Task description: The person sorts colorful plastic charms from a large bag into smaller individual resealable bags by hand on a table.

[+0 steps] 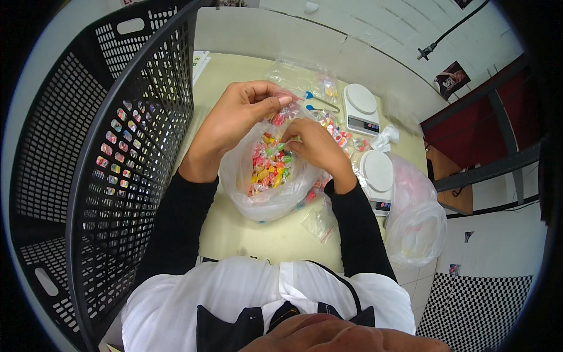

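My left hand point(246, 110) pinches the top edge of a small clear zip bag point(288, 105), with red wrapped candy inside its lower part. Below it, a large translucent plastic bag point(259, 209) stands wide open on the table. Wrapped candies point(270, 167) in red, yellow, green and orange fill it. My right hand point(316, 143) reaches over the large bag's right side, fingers curled down at the candies just under the zip bag. Whether those fingers grip a candy is hidden.
Two white digital scales point(360, 99) point(377, 176) stand on the right, near crumpled white plastic point(386, 138). Blue-tipped tongs point(323, 103) lie behind my hands. A flat zip bag point(319, 222) lies in front. A tall black plastic basket point(132, 141) rises at left; a filled plastic bag point(415, 224) hangs at right.
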The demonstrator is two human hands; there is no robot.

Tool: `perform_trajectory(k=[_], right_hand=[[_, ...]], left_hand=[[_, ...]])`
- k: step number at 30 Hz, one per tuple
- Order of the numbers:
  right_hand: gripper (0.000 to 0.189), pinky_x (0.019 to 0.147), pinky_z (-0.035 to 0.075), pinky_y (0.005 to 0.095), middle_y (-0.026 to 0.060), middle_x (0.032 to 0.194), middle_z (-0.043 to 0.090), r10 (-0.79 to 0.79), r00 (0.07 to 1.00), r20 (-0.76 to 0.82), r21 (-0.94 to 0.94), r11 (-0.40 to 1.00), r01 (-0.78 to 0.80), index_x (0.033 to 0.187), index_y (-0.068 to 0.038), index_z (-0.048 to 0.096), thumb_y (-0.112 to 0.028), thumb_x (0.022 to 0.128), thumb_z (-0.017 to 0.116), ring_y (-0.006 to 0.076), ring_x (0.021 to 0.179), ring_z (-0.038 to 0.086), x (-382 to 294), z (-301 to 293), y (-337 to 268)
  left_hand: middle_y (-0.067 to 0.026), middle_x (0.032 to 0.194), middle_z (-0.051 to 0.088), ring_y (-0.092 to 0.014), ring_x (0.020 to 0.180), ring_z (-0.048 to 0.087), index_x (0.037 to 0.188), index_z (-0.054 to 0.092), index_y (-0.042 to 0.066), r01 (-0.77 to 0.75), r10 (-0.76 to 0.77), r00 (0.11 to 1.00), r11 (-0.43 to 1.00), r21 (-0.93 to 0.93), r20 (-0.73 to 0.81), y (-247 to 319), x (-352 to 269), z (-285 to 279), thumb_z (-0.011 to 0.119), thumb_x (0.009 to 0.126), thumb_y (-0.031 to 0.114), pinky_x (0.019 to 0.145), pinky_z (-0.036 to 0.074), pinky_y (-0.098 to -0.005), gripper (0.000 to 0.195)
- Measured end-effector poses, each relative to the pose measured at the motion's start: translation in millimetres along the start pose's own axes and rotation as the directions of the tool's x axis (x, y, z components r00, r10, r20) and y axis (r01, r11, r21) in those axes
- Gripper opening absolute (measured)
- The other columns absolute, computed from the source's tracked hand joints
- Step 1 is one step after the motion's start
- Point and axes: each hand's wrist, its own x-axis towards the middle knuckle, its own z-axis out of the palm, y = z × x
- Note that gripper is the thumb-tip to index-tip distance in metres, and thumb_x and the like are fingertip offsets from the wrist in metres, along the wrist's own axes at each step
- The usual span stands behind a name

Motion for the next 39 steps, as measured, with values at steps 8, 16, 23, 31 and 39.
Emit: perform_trajectory(k=[8, 16, 23, 31, 39], right_hand=[[0.014, 0.071, 0.052, 0.0331, 0.0112, 0.088, 0.067, 0.074, 0.903, -0.423, 0.186, 0.983, 0.006, 0.095, 0.0, 0.071, 0.0, 0.081, 0.071, 0.0237, 0.08, 0.065, -14, -63, -34], [0.02, 0.071, 0.05, 0.0348, 0.0087, 0.086, 0.066, -0.25, 0.762, -0.597, -0.139, 0.968, 0.208, 0.094, -0.003, 0.071, 0.005, 0.076, 0.074, 0.025, 0.083, 0.062, -20, -72, -52], [0.02, 0.071, 0.049, 0.0376, 0.0075, 0.085, 0.063, -0.308, 0.71, -0.634, -0.283, 0.946, 0.158, 0.091, -0.005, 0.071, 0.004, 0.074, 0.075, 0.0256, 0.084, 0.06, -20, -67, -57], [0.019, 0.071, 0.049, 0.0369, 0.0068, 0.085, 0.063, -0.355, 0.756, -0.55, -0.3, 0.929, 0.218, 0.089, -0.005, 0.07, 0.003, 0.072, 0.074, 0.0253, 0.084, 0.06, -20, -66, -55], [0.015, 0.074, 0.048, 0.037, 0.008, 0.085, 0.063, -0.308, 0.823, -0.478, -0.123, 0.951, 0.284, 0.093, -0.004, 0.069, 0.001, 0.079, 0.071, 0.0265, 0.084, 0.06, -19, -66, -55]], left_hand=[[-0.0053, 0.088, 0.071, -0.009, 0.076, 0.063, 0.101, 0.072, -0.003, 0.031, -0.031, 1.0, 0.999, -0.012, -0.005, 2, -3, 7, 0.076, 0.087, 0.013, 0.07, 0.05, -0.0235, 0.022], [-0.0076, 0.091, 0.073, -0.01, 0.083, 0.067, 0.104, 0.072, -0.004, 0.068, -0.069, 0.995, 0.998, 0.02, 0.074, 4, -4, 15, 0.076, 0.087, 0.011, 0.075, 0.053, -0.025, 0.023], [-0.0077, 0.091, 0.073, -0.01, 0.081, 0.067, 0.104, 0.072, -0.004, 0.076, -0.079, 0.994, 0.996, 0.037, 0.074, 6, -5, 17, 0.077, 0.086, 0.01, 0.074, 0.054, -0.0247, 0.023], [-0.0071, 0.086, 0.072, -0.009, 0.075, 0.066, 0.101, 0.071, -0.004, 0.081, -0.083, 0.994, 0.996, 0.023, 0.067, 3, -5, 17, 0.079, 0.084, 0.009, 0.069, 0.053, -0.0238, 0.023], [-0.0063, 0.083, 0.071, -0.009, 0.07, 0.064, 0.1, 0.071, -0.003, 0.118, -0.117, 0.987, 0.993, -0.001, 0.112, 1, -4, 20, 0.079, 0.084, 0.012, 0.066, 0.05, -0.0236, 0.023]])
